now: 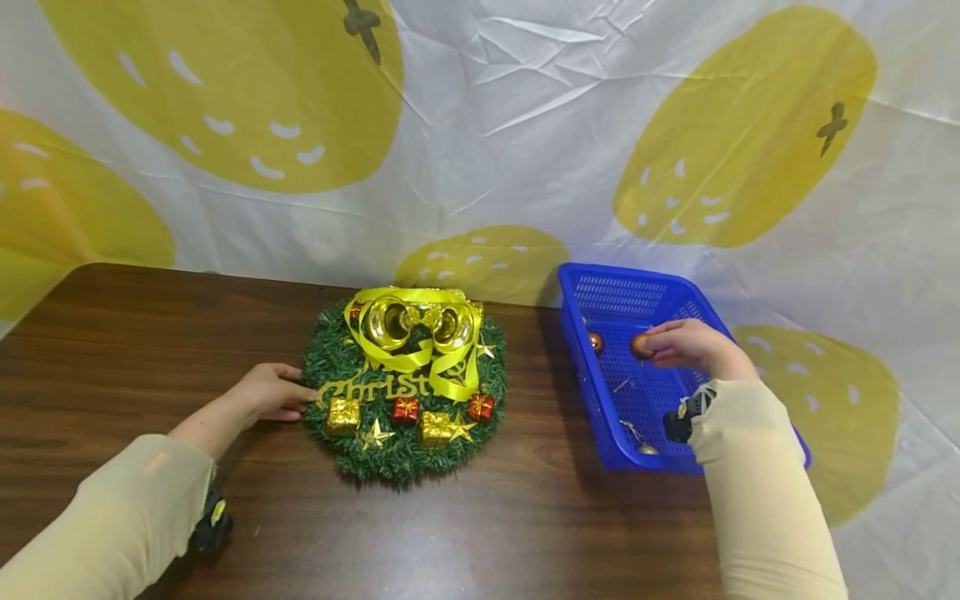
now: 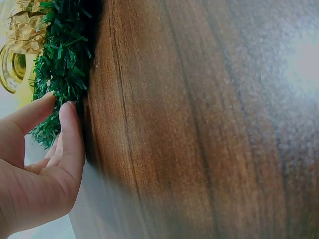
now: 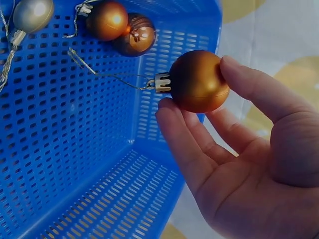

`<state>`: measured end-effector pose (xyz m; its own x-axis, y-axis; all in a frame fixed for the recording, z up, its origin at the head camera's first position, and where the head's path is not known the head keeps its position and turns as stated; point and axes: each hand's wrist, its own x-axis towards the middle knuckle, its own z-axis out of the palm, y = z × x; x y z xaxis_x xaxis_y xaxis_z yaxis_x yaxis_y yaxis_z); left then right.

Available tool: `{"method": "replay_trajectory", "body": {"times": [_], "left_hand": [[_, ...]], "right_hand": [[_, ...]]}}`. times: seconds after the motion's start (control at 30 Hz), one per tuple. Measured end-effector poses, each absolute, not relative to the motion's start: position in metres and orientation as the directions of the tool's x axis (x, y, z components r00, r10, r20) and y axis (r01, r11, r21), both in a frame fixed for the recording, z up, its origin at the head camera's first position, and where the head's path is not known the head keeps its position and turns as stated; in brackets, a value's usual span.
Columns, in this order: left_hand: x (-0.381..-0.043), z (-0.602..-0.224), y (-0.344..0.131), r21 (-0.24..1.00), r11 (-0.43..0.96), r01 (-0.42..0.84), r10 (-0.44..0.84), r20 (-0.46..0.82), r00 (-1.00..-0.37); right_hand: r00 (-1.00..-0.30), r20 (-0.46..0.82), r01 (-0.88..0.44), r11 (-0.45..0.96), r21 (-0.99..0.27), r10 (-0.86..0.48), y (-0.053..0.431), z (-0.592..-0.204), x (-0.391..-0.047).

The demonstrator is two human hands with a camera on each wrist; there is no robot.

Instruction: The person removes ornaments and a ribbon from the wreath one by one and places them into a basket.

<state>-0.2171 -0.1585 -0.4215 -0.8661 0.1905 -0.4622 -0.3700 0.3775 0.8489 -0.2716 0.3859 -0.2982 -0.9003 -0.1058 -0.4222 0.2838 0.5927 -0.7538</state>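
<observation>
A green tinsel Christmas wreath point(image 1: 412, 463) lies on the table, trimmed with gold lettering, small foil gift boxes, stars, gold bells point(image 1: 390, 323) and yellow ribbon. At its left edge, my left hand point(image 1: 268, 393) pinches the tinsel point(image 2: 67, 59) between thumb and fingers. Over the blue basket point(image 1: 592, 400), my right hand point(image 1: 693, 343) holds a matte copper bauble point(image 3: 199, 82) by thumb and fingertips. The bauble's silver cap and string loop point away from the palm.
Inside the basket are more baubles: a matte copper one point(image 3: 107, 20), a shiny copper one point(image 3: 135, 36) and a silvery one point(image 3: 33, 14) with string. Behind the brown wooden table point(image 1: 150, 333) hangs a white cloth point(image 1: 480, 125) with yellow fruit prints.
</observation>
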Motion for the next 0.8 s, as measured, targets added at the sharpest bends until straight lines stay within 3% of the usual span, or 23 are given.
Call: {"method": "replay_trajectory", "body": {"times": [0.8], "left_hand": [[-0.217, -0.420, -0.157, 0.854, 0.352, -0.383, 0.186, -0.465, -0.865]], "right_hand": [[-0.911, -0.411, 0.306, 0.625, -0.718, -0.026, 0.373, -0.293, -0.272]]}}
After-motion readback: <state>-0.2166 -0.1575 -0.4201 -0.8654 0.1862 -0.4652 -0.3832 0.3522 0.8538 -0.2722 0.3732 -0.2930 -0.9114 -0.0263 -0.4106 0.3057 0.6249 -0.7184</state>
